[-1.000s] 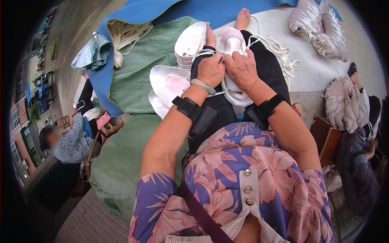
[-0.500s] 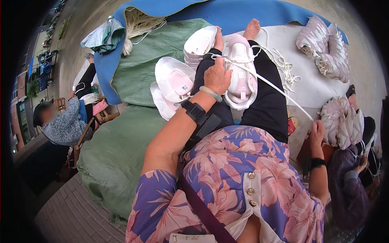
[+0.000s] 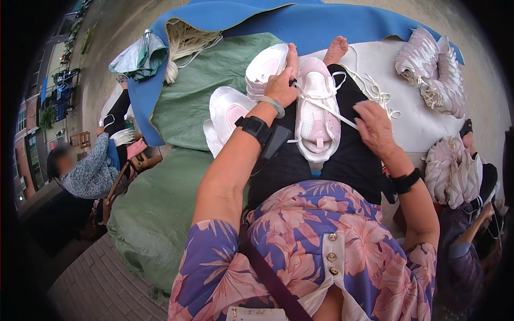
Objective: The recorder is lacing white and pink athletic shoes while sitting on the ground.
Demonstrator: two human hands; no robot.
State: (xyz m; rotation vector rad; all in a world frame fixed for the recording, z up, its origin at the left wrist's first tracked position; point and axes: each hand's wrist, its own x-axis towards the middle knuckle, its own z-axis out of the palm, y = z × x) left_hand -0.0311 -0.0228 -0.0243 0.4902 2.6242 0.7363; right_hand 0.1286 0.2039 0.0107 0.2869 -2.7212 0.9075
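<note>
A white and pale pink sneaker (image 3: 318,120) lies sole-down on my lap between my thighs, its toe pointing away from me. Flat white lace (image 3: 326,109) crosses its upper, one length running right. My left hand (image 3: 281,89) is beside the shoe's left edge, over my black trouser leg near the foot. Its fingers are curled, and what they hold, if anything, is hidden. Right of the shoe, my right hand (image 3: 376,128) hovers over my thigh with fingers bent and apart, close to the lace's right-hand length.
White and pink shoe parts (image 3: 235,109) are stacked at my left, with another stack (image 3: 266,64) beyond. A lace bundle (image 3: 184,40) rests on the blue mat (image 3: 321,20). Loose laces (image 3: 375,91) and strung shoe uppers (image 3: 428,69) are at right. Seated people are on both sides.
My right hand has come in from the far lower right to beside the shoe, and the lace is no longer stretched out. My left hand has moved left, off the shoe's laces.
</note>
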